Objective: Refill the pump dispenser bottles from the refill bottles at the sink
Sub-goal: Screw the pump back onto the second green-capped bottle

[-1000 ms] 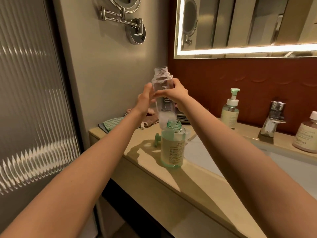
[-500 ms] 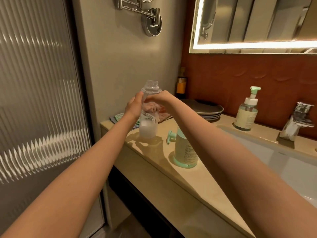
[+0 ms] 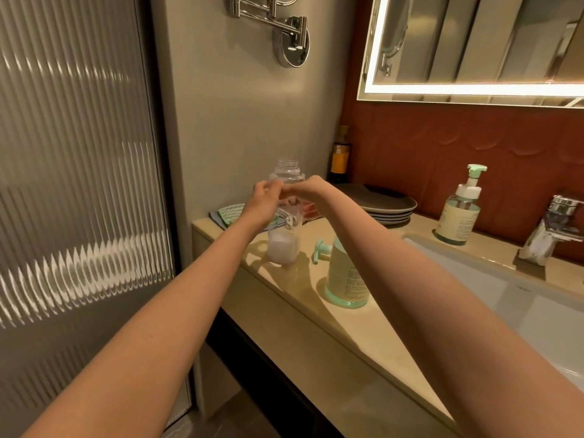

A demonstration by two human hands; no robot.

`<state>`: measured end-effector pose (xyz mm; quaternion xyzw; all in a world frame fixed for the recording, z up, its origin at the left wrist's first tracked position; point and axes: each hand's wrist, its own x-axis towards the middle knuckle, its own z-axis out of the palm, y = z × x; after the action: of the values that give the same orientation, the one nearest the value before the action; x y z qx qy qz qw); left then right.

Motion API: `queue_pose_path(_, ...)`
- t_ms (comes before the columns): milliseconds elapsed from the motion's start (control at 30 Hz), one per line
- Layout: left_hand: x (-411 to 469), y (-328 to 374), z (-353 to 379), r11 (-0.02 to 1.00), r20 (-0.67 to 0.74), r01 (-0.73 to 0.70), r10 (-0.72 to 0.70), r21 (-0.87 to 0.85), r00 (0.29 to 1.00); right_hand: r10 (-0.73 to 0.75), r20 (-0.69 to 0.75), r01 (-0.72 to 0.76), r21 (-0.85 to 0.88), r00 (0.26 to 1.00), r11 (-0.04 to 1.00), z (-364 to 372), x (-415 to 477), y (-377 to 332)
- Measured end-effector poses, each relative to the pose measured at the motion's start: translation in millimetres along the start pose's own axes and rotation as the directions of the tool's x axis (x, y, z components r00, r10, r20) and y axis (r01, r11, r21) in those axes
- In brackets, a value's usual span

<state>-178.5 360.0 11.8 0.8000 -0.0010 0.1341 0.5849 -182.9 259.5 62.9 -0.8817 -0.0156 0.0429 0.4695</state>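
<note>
Both left hand and right hand clasp the upright refill bottle between them.

Warm, dim light comes mainly from the glowing strip edging the mirror, burnt out to white, casting soft shadows of the clear refill bottle and forearms leftward on the beige countertop. Streaks glare on the ribbed glass panel and chrome wall bracket. Wide-angle stretch bends the frame edges and swells the near forearms; the left hand and right hand look slightly soft.
</note>
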Motion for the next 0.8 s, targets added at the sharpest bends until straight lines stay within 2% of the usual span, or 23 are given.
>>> queue_pose_path(67,-1.8,2.4,0.8,0.999,-0.023,0.019,-0.018,0.043,1.000,0.011,0.011,-0.011,-0.023,1.000,1.000,-2.7,-1.5,0.7)
queue_pose_path(200,-6.8,10.2,1.1,0.987,-0.239,0.051,-0.013,0.154,0.971,0.020,0.014,-0.020,-0.040,1.000,0.999,-7.3,-4.1,2.7)
queue_pose_path(300,-12.7,17.8,1.0,0.976,-0.309,-0.119,0.171,0.181,0.936,0.012,-0.031,-0.012,-0.014,0.999,1.000,-13.2,-3.7,4.3)
queue_pose_path(367,-18.7,25.4,3.7,0.944,-0.252,-0.247,0.299,0.221,0.920,0.006,-0.064,-0.005,0.003,0.998,1.000,-21.4,-4.7,5.5)
queue_pose_path(433,-24.0,32.9,10.4,0.915,-0.163,-0.296,0.347,0.272,0.923,-0.002,-0.098,0.004,0.020,0.995,1.000,-32.2,-5.6,7.7)
queue_pose_path(533,-26.0,41.3,26.5,0.919,-0.040,-0.278,0.301,0.280,0.953,-0.015,-0.147,0.023,0.055,0.989,0.998,-50.1,-5.4,14.0)
queue_pose_path(633,-22.5,44.2,42.2,0.962,0.074,-0.223,0.213,0.156,0.974,-0.019,-0.176,0.037,0.098,0.984,0.994,-65.9,-4.5,22.0)
queue_pose_path(800,-18.2,40.8,59.9,0.980,0.216,-0.172,0.149,0.095,0.965,0.001,-0.199,0.025,0.131,0.980,0.991,-89.6,-5.2,41.8)
